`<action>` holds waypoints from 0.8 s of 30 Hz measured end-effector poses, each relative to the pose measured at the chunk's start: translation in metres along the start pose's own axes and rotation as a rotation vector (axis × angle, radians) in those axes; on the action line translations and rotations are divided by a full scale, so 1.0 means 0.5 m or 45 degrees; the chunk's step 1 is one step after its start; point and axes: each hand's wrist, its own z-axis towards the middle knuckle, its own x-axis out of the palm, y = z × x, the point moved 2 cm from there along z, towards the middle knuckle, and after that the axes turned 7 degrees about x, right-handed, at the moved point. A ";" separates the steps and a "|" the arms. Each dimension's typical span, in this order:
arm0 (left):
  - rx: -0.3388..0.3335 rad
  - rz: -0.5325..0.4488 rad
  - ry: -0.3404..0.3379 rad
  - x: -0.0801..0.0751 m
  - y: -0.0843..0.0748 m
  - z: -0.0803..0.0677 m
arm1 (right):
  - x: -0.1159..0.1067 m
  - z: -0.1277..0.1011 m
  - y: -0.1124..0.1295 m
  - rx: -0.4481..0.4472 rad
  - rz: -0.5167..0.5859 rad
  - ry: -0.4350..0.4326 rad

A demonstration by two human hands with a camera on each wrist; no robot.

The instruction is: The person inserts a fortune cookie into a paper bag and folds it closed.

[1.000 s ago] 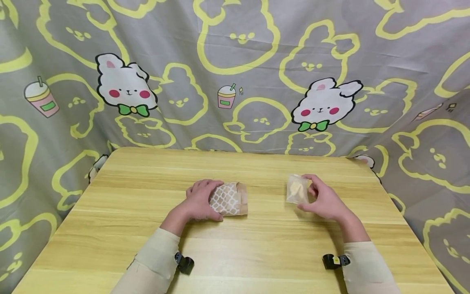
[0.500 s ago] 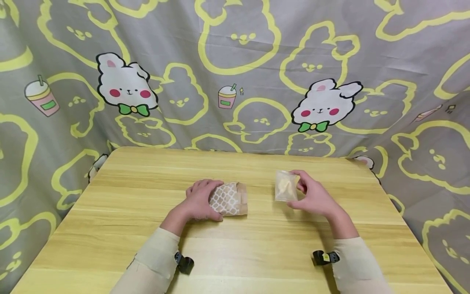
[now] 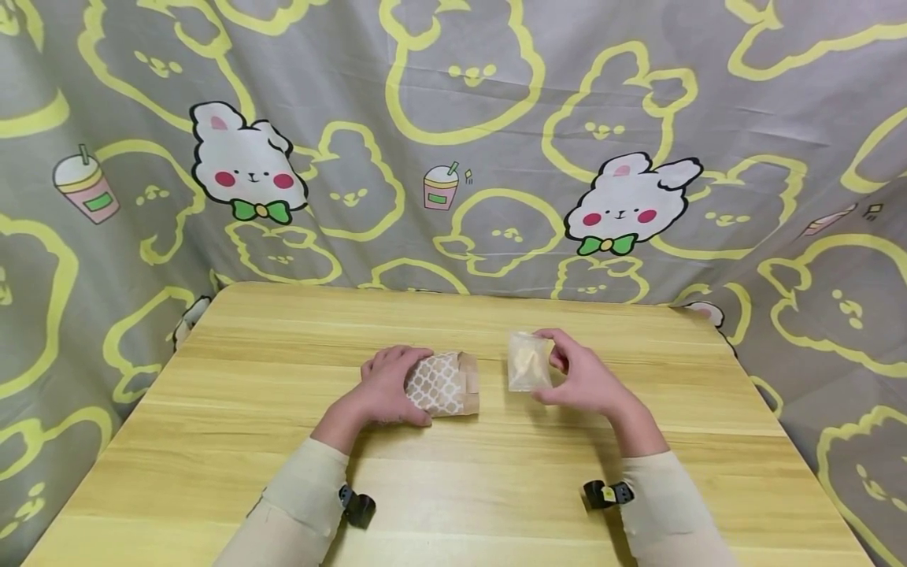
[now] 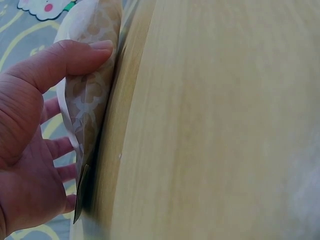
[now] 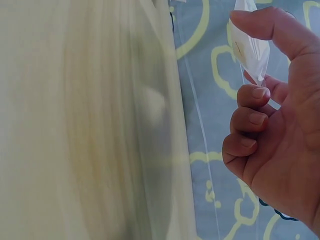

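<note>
The right hand's fingers (image 5: 252, 92) and thumb pinch a small clear packet (image 3: 527, 362) by its edge; the other fingers curl loosely beneath it. In the head view the packet stands upright, lifted just off the desk (image 3: 283, 346), with something pale inside that is too blurred to name. The right hand (image 3: 581, 382) sits right of the desk's middle, its cream sleeve (image 3: 659, 520) running back toward the near edge.

The left hand's fingers (image 4: 57, 147) lie curled over the closed end of a brown paper bag (image 3: 442, 383) with a white lattice print, the thumb pressing its near side, so the left hand (image 3: 386, 386) grips the bag. The bag lies flat on the desk near its centre, its plain brown open end facing the packet; the two are near each other but apart.

Behind the desk hangs a grey cloth (image 3: 453, 142) printed with yellow outlines and white bunnies
</note>
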 end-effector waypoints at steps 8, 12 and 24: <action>0.007 -0.005 -0.009 0.000 0.002 -0.001 | 0.031 0.007 0.006 -0.029 -0.020 0.047; 0.007 -0.003 -0.009 0.001 0.003 -0.002 | 0.045 0.012 0.012 -0.027 -0.036 0.067; 0.010 -0.007 -0.001 -0.002 0.000 -0.003 | 0.077 0.028 0.027 0.004 -0.024 0.152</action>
